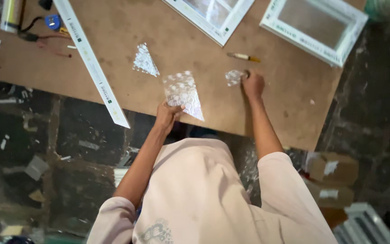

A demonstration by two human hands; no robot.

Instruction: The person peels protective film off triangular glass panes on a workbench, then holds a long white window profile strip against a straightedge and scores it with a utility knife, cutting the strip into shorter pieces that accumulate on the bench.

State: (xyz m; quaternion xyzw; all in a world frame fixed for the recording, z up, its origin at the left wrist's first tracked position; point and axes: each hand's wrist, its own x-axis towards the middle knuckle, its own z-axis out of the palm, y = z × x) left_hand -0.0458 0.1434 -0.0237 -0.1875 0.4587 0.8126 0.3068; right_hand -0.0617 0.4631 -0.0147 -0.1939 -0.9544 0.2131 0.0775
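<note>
My left hand (167, 114) grips the near edge of a patterned glass piece (183, 92), shaped like a tapering shard, at the front edge of the brown workboard (290, 104). My right hand (253, 84) rests on the board farther right, its fingers on a small patterned glass fragment (233, 77). A triangular glass shard (145, 61) lies loose to the left of both hands. A thin yellow-handled tool (243, 57) lies just beyond my right hand, untouched.
A long white profile strip (91, 63) lies diagonally across the board's left part. Two white-framed glazed panels (213, 18) (314, 25) sit at the far edge. A blue tape measure (53, 21) and wires are at far left. Cardboard boxes (332, 169) stand on the dark littered floor.
</note>
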